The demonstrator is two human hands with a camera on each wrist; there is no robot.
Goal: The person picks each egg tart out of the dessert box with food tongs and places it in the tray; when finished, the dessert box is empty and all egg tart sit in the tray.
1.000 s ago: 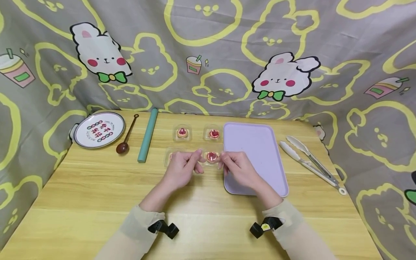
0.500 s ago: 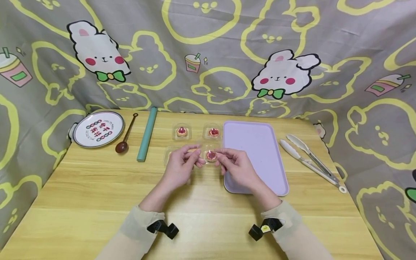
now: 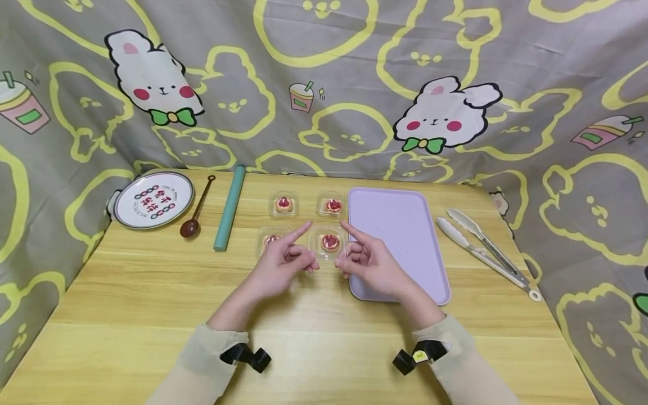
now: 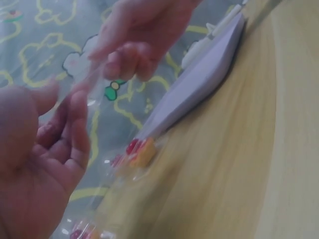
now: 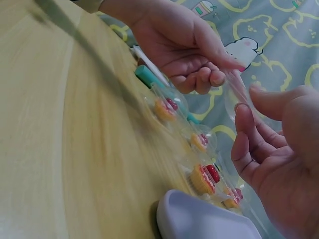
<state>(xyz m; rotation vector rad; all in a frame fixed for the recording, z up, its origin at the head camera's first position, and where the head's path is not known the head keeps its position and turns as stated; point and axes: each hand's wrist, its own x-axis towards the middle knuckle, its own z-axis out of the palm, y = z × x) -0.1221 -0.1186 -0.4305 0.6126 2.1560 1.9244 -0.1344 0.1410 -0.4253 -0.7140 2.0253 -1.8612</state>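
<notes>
A clear plastic lid (image 5: 237,90) hangs in the air between my two hands, seen edge-on in the right wrist view. My left hand (image 3: 280,261) pinches one side of it and my right hand (image 3: 372,261) the other; both index fingers point forward in the head view. Below and just beyond the hands, a small red-topped tart (image 3: 330,242) sits in a clear plastic box. A second boxed tart (image 3: 271,240) lies beside my left hand, partly covered by it. Two more, a back left tart (image 3: 284,204) and a back right tart (image 3: 333,206), stand behind.
A lilac tray (image 3: 405,242) lies under and beyond my right hand, with tongs (image 3: 486,253) to its right. On the left are a teal rolling pin (image 3: 230,208), a brown spoon (image 3: 190,228) and a white plate (image 3: 154,201). A patterned curtain (image 3: 349,67) encloses the table.
My index fingers have straightened forward from a more bent position. Both hands stay in nearly the same place, with the clear lid between them. The tarts, tray and tools have not moved.
</notes>
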